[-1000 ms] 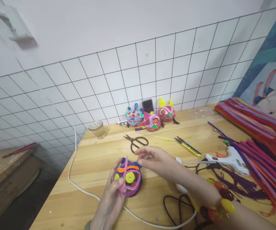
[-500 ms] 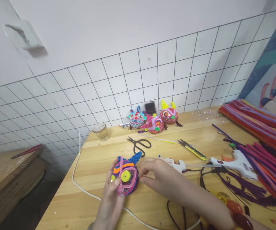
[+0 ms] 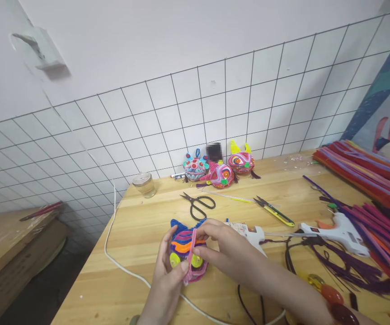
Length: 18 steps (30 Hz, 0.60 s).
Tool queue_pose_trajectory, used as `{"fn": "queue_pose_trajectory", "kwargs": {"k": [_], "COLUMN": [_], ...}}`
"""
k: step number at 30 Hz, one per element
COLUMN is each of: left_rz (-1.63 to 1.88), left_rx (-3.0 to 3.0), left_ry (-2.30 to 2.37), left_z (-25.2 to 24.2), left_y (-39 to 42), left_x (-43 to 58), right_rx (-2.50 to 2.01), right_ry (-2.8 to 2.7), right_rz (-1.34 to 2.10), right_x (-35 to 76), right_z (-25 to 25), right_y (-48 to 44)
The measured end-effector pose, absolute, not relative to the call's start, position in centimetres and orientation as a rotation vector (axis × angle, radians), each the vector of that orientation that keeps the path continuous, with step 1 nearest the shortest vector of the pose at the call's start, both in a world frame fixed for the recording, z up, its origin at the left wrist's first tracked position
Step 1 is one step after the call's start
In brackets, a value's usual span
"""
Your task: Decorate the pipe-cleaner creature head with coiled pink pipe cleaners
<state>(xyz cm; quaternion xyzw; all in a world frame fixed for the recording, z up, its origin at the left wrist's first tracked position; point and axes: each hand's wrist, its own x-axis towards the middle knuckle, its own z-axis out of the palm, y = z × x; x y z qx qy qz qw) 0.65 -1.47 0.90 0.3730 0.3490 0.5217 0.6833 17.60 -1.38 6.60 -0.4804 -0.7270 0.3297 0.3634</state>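
Observation:
A round craft piece (image 3: 182,246) with blue ears, an orange stripe and yellow discs is held above the table. My left hand (image 3: 170,271) wraps its left and lower side, the thumb pressing at the base of an upright pink strip (image 3: 192,246). From the right, my right hand (image 3: 215,241) pinches the upper part of that strip between thumb and fingers, covering the piece's right ear in part. Black scissors (image 3: 199,205) lie just behind the piece.
Three finished-looking colourful craft heads (image 3: 222,175) stand by the grid wall, a glass (image 3: 144,185) to their left. Yellow snips (image 3: 274,211), a white glue gun (image 3: 342,234), cords and fuzzy sticks (image 3: 360,171) lie right. A white cable (image 3: 123,268) crosses the table's left.
The craft piece has turned to show both ears and both yellow discs. My right hand has moved in from beside it onto the pink strip.

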Motion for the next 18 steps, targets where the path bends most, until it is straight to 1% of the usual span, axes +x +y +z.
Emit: {"fn": "queue_pose_trajectory", "kwargs": {"k": [10,18], "left_rz": [1.131,1.125], "left_rx": [0.875,0.747], "left_ry": [0.802,0.737], "left_z": [1.12,1.49], "left_y": [-1.46,-1.61], "left_x": [0.93,1.04], "right_rx": [-1.234,-1.258], "right_ry": [-1.886,-1.873], "right_rz": [0.918,0.909], "right_x": [17.42,17.56], "right_z": [6.11,6.14], "right_y": [-0.95,-1.15]}}
